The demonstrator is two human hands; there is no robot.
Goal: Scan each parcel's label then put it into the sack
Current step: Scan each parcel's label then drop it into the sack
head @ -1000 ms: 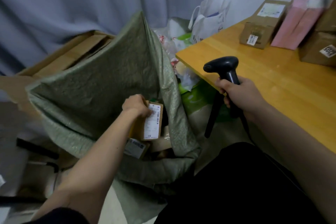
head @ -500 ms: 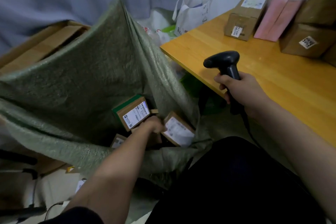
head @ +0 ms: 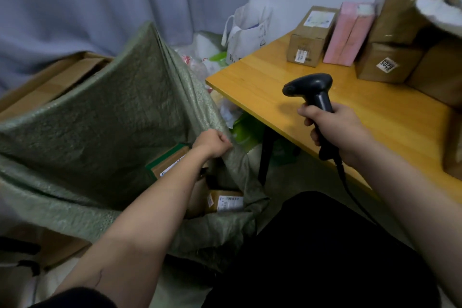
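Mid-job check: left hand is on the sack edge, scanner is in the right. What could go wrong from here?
1. The left hand grips the sack by its rim; if it lets go, the limp fabric may fold over the parcels inside.
2. The scanner, held in the right hand, trails a cable off the table edge; it might snag on the next reach.

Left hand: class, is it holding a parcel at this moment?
No. The left hand grips the edge of the green sack, and the parcels lie loose inside the sack below it.
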